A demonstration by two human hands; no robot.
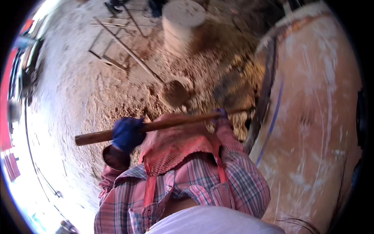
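Note:
A long wooden pole (171,122) crosses in front of my body, its thick end out to the left and its thinner end toward the right. My left hand (128,134), in a blue glove, is wrapped round it near the thick end. Farther right, my right hand (221,115), also gloved, closes on the thinner part. Whether a tool head sits at the far right end I cannot tell. Just beyond the pole, a clay-covered round scoop (174,93) with a long handle (128,50) lies on brown, crumbly clay (144,99).
A pale cylindrical block (183,33) stands at the back middle. Left of it lies a wooden frame (107,58). A large smooth tan surface (311,117) with a dark edge rises along my right. Cables (29,136) run on the left, near a round metal object (14,110).

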